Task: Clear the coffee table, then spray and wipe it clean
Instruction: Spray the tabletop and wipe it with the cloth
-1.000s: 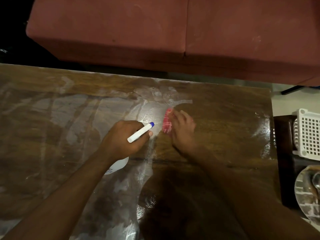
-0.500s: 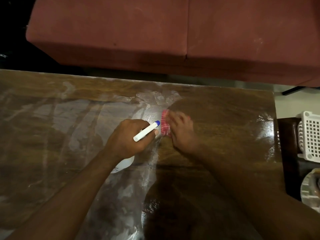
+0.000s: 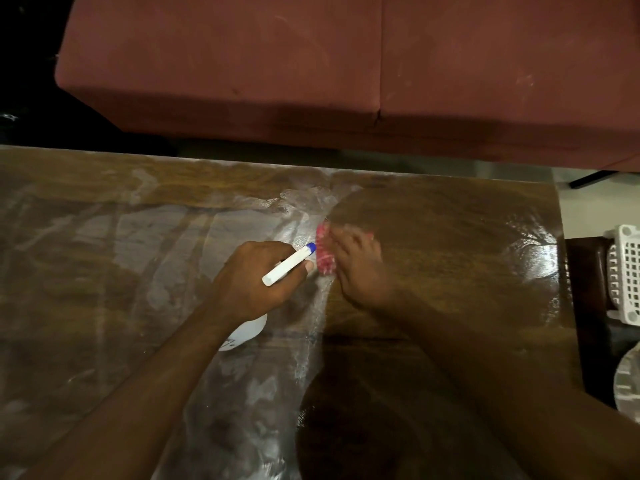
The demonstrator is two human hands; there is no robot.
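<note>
**Cloth under the right hand, bottle in the left**

The right hand's fingers (image 3: 346, 242) lie fairly straight, though blurred, pressing down on a pink cloth (image 3: 325, 258). The cloth pokes out from under their tips on the left side and lies flat against the surface (image 3: 104, 271). Just beside it, the left hand (image 3: 256, 282) is curled round the neck of a white spray bottle (image 3: 289, 265). Its blue nozzle tip almost meets the cloth, and its body shows below the wrist. Pale wet streaks cover the wood to the left of the right hand (image 3: 360, 268), while the wood to its right is darker. A red sofa (image 3: 277, 64) stands beyond the far edge, and a white basket (image 3: 627, 271) sits off to the right.
</note>
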